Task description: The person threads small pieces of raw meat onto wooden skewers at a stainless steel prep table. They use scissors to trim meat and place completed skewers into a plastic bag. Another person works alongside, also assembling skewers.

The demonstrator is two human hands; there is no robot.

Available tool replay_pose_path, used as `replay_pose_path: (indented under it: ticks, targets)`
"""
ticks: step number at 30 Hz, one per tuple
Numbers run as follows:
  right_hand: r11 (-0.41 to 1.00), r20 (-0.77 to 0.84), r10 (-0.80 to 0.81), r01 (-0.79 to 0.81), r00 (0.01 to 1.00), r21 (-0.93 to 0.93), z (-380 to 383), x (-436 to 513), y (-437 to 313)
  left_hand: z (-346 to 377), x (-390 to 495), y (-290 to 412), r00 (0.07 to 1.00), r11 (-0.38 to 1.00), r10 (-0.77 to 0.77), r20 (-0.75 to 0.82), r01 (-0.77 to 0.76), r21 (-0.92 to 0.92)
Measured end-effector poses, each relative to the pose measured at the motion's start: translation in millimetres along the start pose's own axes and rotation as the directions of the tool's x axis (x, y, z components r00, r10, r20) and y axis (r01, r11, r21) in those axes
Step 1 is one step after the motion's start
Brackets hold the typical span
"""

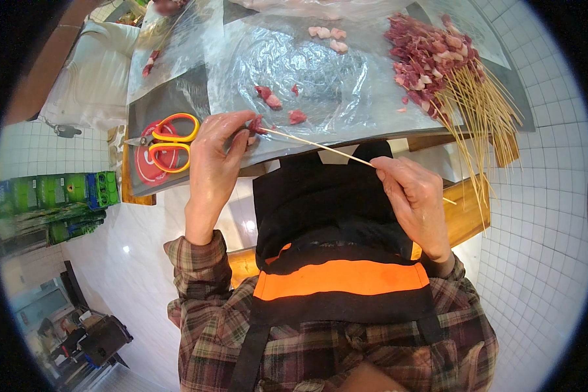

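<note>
My right hand (414, 198) grips a thin bamboo skewer (318, 145) slantwise in front of the table edge, its blunt end poking out past the hand. At the skewer's other end is a small piece of red meat (257, 124). Thumb and forefinger of my left hand (218, 157) pinch at that piece. Beyond it, a few loose red and pale meat chunks (297, 116) lie on clear plastic film (294, 63). Several pale fat cubes (324, 33) sit farther back. Scissors (171, 143) with yellow-orange handles lie left of my left hand.
A heap of meat skewers (433, 59) is piled at the right, sticks overhanging the edge. One meat skewer (150, 63) lies far left, near another person's arm (46, 68). A wooden bench (463, 206) and green crates (54, 191) stand below table height.
</note>
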State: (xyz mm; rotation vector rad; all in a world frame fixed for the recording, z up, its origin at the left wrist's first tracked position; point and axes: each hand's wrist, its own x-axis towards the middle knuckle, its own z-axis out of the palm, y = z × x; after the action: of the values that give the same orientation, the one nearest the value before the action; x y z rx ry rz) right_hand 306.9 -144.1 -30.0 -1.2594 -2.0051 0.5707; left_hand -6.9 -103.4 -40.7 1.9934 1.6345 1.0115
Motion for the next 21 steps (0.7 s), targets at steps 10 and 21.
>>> replay_pose_path:
  ticks: [10, 21]
  targets:
    - [0.999, 0.029, 0.009, -0.007, 1.000, -0.051, 2, 6, -9, 6, 3, 2, 0.998, 0.993, 0.069, 0.014, -0.070, 0.100]
    - [0.996, 0.091, -0.023, 0.031, 0.996, -0.087, 7, 7, -20, 11, -2, -1, 0.998, 0.999, 0.037, -0.048, -0.039, -0.034]
